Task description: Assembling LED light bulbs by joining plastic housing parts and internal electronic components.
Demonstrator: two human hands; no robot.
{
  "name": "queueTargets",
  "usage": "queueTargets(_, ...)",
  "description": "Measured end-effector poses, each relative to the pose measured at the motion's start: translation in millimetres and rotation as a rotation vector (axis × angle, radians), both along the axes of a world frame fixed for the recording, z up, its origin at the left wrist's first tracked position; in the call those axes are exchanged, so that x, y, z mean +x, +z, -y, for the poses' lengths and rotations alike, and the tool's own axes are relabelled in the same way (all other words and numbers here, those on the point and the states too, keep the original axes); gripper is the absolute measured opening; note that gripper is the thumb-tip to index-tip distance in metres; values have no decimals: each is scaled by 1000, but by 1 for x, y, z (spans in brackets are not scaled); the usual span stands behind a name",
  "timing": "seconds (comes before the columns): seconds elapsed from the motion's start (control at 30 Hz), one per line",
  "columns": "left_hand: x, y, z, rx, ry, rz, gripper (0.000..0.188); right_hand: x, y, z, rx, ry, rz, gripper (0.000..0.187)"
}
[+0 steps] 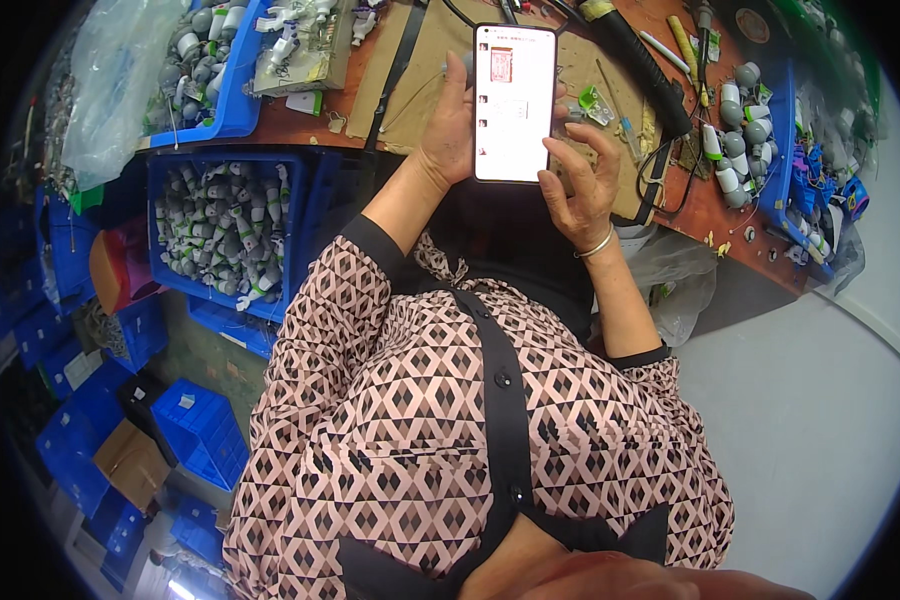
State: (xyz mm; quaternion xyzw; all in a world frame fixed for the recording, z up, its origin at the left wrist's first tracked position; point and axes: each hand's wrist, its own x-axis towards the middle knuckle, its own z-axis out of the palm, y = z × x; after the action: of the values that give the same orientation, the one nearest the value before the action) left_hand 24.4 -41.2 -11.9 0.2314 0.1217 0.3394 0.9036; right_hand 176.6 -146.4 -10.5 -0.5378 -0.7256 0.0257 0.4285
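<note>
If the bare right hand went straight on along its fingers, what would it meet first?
Most likely the dark-rimmed rectangular phone with the lit white screen: in the picture, the right hand has its fingertips at the phone's right edge, though depth leaves contact unclear.

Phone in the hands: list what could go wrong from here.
The phone could slip, as the left hand supports it at the left side and the right hand is only at its lower right edge.
With the right hand so close to the lit screen, an unintended tap is possible.
The blue bin near the left sleeve is heaped with gray-and-white pieces; a knock might spill some.
</note>
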Motion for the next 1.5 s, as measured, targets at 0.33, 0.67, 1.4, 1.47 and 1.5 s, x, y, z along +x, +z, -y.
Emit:
queueTargets(0.33,1,-1,-1,-13,-22,38,93,1,0,1,-19,-8,-3,31)
queueTargets(0.67,0,1,-2,-22,6,41,88,-16,24,-9,-319,-77,-327,41)
queueTargets(1.4,29,44,10,203,-47,-186,83,-9,-5,3,-225,106,-862,67)
queueTargets(1.47,24,44,6,228,-75,-265,87,3,58,19,-518,127,-1427,61)
queueTargets(1.5,24,48,-2,353,-83,-237,82,13,81,20,-409,-19,-1331,58)
